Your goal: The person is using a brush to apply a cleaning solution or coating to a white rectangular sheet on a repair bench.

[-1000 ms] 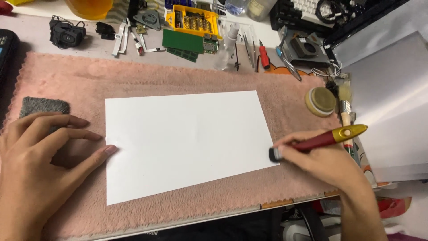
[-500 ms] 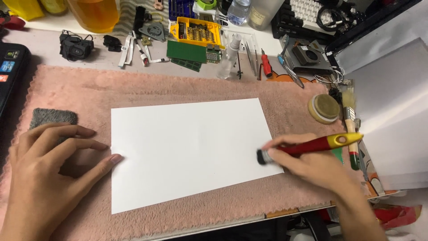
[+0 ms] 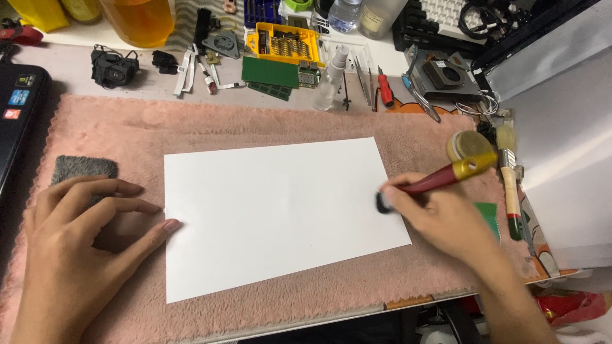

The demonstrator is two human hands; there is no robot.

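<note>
A blank white sheet of paper (image 3: 274,210) lies on a pink fuzzy mat (image 3: 255,124). My right hand (image 3: 440,213) grips a brush with a red handle and gold end (image 3: 449,176); its dark tip touches the sheet's right edge. My left hand (image 3: 83,248) rests on the mat with fingers spread, and the index fingertip touches the sheet's left edge. A small grey pad (image 3: 83,169) lies just beyond the left hand's fingers.
Behind the mat lie a yellow parts box (image 3: 284,41), green circuit boards (image 3: 271,72), a red screwdriver (image 3: 384,86), tweezers and small parts. A wooden-handled brush (image 3: 510,185) and a round tin (image 3: 467,143) sit right of the mat. A dark laptop (image 3: 16,108) stands at left.
My right hand has moved the brush tip left onto the sheet's right edge. The view has shifted so the sheet sits further right. My left hand stays on the left edge.
</note>
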